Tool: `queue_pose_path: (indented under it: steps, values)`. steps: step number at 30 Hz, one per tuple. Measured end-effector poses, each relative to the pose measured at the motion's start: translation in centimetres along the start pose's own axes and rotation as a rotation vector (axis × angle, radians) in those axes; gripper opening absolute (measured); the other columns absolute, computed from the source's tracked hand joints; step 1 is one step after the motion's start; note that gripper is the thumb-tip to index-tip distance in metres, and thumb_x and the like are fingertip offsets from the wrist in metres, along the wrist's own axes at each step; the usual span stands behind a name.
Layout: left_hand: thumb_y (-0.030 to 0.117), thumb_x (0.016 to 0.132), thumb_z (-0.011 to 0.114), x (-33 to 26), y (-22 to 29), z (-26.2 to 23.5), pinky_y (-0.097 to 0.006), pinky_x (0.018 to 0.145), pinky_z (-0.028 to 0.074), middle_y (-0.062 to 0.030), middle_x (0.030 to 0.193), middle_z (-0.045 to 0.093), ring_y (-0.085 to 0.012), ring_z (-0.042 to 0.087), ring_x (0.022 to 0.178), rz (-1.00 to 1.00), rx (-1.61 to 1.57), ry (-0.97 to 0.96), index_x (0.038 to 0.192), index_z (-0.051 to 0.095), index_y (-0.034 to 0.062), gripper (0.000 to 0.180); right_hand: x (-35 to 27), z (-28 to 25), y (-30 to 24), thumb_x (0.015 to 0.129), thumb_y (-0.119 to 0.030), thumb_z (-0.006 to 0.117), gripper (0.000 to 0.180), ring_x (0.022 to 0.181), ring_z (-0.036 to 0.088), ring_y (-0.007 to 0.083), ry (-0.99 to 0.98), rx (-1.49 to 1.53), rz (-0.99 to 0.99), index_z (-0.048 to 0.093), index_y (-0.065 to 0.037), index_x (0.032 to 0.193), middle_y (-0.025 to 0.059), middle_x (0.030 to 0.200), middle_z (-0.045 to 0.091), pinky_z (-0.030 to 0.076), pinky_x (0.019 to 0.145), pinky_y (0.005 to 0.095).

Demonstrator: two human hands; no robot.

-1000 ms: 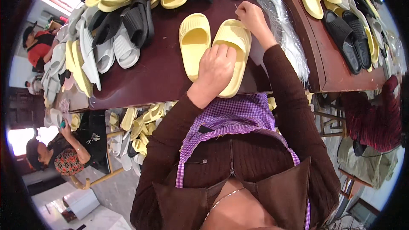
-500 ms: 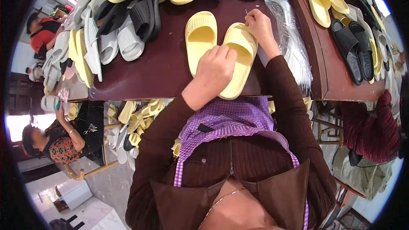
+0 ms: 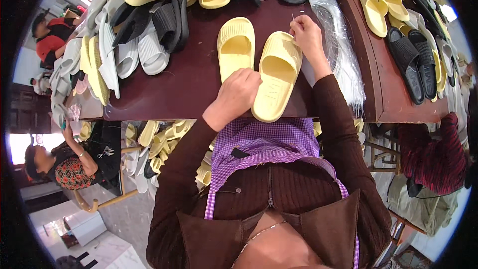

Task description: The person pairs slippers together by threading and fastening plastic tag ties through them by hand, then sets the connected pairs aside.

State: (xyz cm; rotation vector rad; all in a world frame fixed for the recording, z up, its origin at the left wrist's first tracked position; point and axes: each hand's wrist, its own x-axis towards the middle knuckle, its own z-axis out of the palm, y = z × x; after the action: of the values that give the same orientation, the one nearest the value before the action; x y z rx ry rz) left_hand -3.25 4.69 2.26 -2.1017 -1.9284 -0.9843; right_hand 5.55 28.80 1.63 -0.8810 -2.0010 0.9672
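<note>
Two yellow slide slippers lie side by side on the dark red table, toes pointing away from me. Over the heel of the left slipper (image 3: pixel 236 45) is my left hand (image 3: pixel 238 93), its fingers curled together close to the edge of the right slipper (image 3: pixel 278 77). Whatever they may hold is hidden. At the toe of the right slipper, my right hand (image 3: pixel 306 32) is closed in a pinch. A thin strand shows just above its fingertips.
Black, grey and yellow slippers (image 3: pixel 167 22) are piled along the table's left and far sides. A bundle of thin clear strands in plastic (image 3: pixel 336 50) lies at right. More slippers (image 3: pixel 406 55) cover the neighbouring table. Another person (image 3: pixel 69 164) sits at left.
My left hand has moved left, away from the right slipper's strap, and that slipper's footbed now shows. Both slippers sit slightly nearer me. My right hand stays pinched at the toe.
</note>
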Motion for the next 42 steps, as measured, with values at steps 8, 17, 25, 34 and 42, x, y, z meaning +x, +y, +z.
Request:
queue_pose_path:
  steps: [8, 17, 25, 34, 42]
  values:
    - [-0.001, 0.079, 0.057, -1.2, 0.3, 0.4, -0.039, 0.068, 0.047, -0.0145, 0.074, 0.054, -0.0312, 0.056, 0.072, -0.094, 0.018, 0.008, 0.081, 0.053, -0.0012, 0.004, -0.3, 0.7, -0.1, 0.086, -0.012, 0.061, 0.011, 0.060, 0.063, 0.0207, -0.035, 0.030, -0.016, 0.061, 0.000, 0.087, 0.0115, 0.068, 0.064, 0.049, 0.059, 0.0325]
    - [0.000, 0.080, 0.050, 3.1, -8.0, 2.2, -0.040, 0.074, 0.046, -0.0146, 0.082, 0.054, -0.0328, 0.055, 0.084, 0.005, 0.005, 0.034, 0.084, 0.050, -0.0001, 0.004, 3.3, 4.1, -0.1, 0.087, -0.008, 0.060, 0.007, 0.054, 0.055, 0.0075, -0.102, 0.170, 0.035, 0.060, 0.000, 0.087, 0.0044, 0.066, 0.061, 0.044, 0.051, 0.0231]
    - [-0.001, 0.080, 0.049, 3.6, -7.7, 2.5, -0.041, 0.077, 0.046, -0.0157, 0.088, 0.053, -0.0339, 0.054, 0.088, -0.020, -0.049, 0.020, 0.086, 0.049, -0.0006, 0.006, 5.7, 8.1, -0.8, 0.084, -0.004, 0.059, 0.007, 0.072, 0.061, 0.0169, -0.267, 0.125, -0.498, 0.059, -0.001, 0.090, 0.0064, 0.078, 0.066, 0.049, 0.065, 0.0322]
    - [0.001, 0.082, 0.050, 3.3, -8.0, 2.5, -0.041, 0.078, 0.046, -0.0151, 0.089, 0.053, -0.0329, 0.055, 0.089, -0.036, -0.073, 0.035, 0.086, 0.049, -0.0001, 0.004, 7.2, 8.8, -2.0, 0.083, -0.003, 0.058, 0.010, 0.078, 0.061, 0.0201, -0.614, -0.324, -0.470, 0.059, -0.004, 0.093, 0.0091, 0.087, 0.067, 0.049, 0.072, 0.0321]
    - [0.001, 0.082, 0.051, 3.6, -7.9, 2.3, -0.040, 0.079, 0.046, -0.0147, 0.089, 0.054, -0.0322, 0.055, 0.090, -0.039, -0.069, 0.025, 0.086, 0.049, 0.0001, 0.005, 7.8, 9.9, -0.4, 0.082, -0.008, 0.059, 0.011, 0.073, 0.061, 0.0254, -0.487, 0.166, -0.385, 0.062, -0.004, 0.091, 0.0132, 0.078, 0.064, 0.049, 0.069, 0.0332]
